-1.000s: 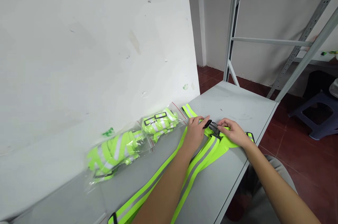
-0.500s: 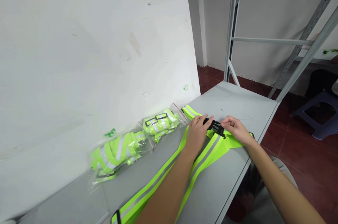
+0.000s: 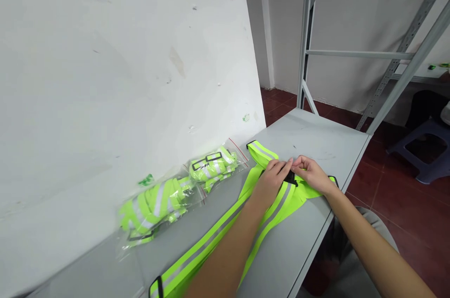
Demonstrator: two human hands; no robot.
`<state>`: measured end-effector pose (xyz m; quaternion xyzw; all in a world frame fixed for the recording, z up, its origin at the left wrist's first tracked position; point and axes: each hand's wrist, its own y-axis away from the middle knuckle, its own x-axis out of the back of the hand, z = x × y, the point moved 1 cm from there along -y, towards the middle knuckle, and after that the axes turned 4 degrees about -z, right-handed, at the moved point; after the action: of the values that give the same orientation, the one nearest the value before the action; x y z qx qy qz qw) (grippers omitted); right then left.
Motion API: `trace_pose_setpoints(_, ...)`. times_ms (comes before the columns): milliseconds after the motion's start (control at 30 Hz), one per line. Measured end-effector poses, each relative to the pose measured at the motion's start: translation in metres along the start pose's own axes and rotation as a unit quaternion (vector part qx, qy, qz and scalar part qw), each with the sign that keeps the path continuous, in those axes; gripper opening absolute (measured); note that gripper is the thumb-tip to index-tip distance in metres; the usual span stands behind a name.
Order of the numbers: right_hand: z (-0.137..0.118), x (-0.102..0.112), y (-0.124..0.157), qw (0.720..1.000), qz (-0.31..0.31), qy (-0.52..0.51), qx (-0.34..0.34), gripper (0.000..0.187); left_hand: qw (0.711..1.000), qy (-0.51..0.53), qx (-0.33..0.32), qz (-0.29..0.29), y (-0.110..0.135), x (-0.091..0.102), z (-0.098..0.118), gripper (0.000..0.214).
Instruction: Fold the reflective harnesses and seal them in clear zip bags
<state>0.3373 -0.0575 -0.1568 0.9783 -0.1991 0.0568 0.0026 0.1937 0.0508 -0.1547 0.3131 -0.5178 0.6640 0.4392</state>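
Note:
A neon yellow-green reflective harness (image 3: 277, 204) with grey stripes lies spread on the grey shelf. Near its middle is a black plastic buckle (image 3: 291, 178), mostly covered by my fingers. My left hand (image 3: 271, 182) is closed on the buckle's left part, its fingertips pressed together over it. From the other side, my right hand (image 3: 311, 174) pinches at the buckle's right end. The fingertips of both hands nearly touch. Black slider rings sit on the straps, one at the near left end (image 3: 155, 287).
Two clear zip bags, one nearer (image 3: 154, 209) and one farther (image 3: 213, 164), hold folded harnesses along the white board (image 3: 140, 78). A metal shelf frame (image 3: 305, 54) rises at the far end. A blue stool (image 3: 422, 148) and part of a person are at the right.
My left fingers have come together and moved right, covering more of the buckle. The upper strap loop has shifted slightly right. My right hand has barely moved.

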Motion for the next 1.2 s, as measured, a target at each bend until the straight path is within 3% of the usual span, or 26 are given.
trace_pose_setpoints(133,-0.001,-0.002,-0.001,1.0,0.005,0.013,0.008,0.031,1.0,0.006,0.027,0.014,0.001,-0.001,0.002,0.063)
trace_pose_setpoints(333,0.001,-0.003,-0.001,0.999,0.023,0.027,0.012,0.031,0.982,-0.031,0.17,0.079,0.004,-0.005,-0.012,0.077)
trace_pose_setpoints(467,0.002,-0.002,0.0,0.999,0.023,0.029,0.011,0.031,0.97,-0.041,0.214,0.104,0.006,-0.002,-0.019,0.049)
trace_pose_setpoints(633,0.003,-0.002,0.001,0.999,0.033,0.03,0.015,0.031,0.945,-0.078,0.314,0.042,0.007,0.0,-0.021,0.035)
trace_pose_setpoints(800,0.005,-0.002,0.001,0.999,0.037,0.034,0.017,0.03,0.957,-0.075,0.28,-0.011,0.007,0.0,-0.022,0.026)
trace_pose_setpoints(967,0.004,-0.001,0.001,0.998,0.035,0.042,0.019,0.031,0.971,-0.043,0.234,0.01,0.005,0.004,-0.021,0.017)
trace_pose_setpoints(1200,0.004,-0.001,0.0,0.996,0.038,0.078,0.024,0.033,0.969,-0.053,0.242,-0.012,0.002,0.005,-0.016,0.017)
